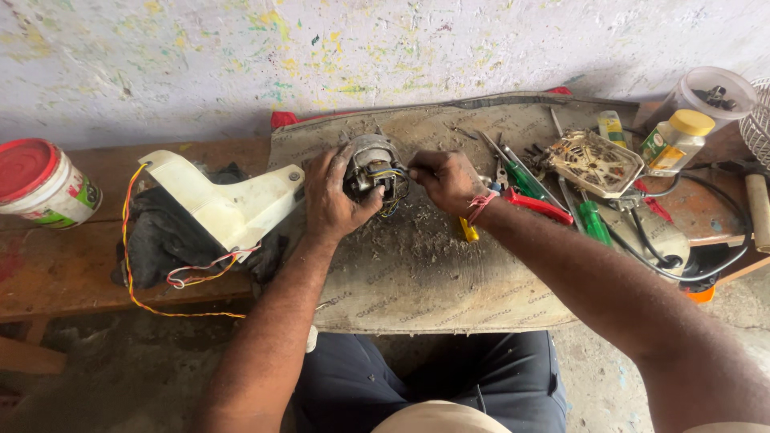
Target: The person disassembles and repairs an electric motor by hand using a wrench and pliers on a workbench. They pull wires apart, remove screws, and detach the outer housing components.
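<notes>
My left hand [333,196] grips a small grey electric motor [370,163] from its left side, holding it up on a dusty woven mat [417,265]. Coloured wires hang from the motor's front. My right hand [445,180] is at the motor's right side, its fingertips pinched on one of the wires. A red thread is tied round my right wrist. A yellow-handled tool [467,231] lies under that wrist.
A cream plastic housing [224,200] with red and yellow wires lies on black cloth at the left. A red-lidded white tub [40,183] stands far left. Screwdrivers and pliers [529,192], a grille part [593,163], a yellow-capped bottle [675,140] and black cable lie right.
</notes>
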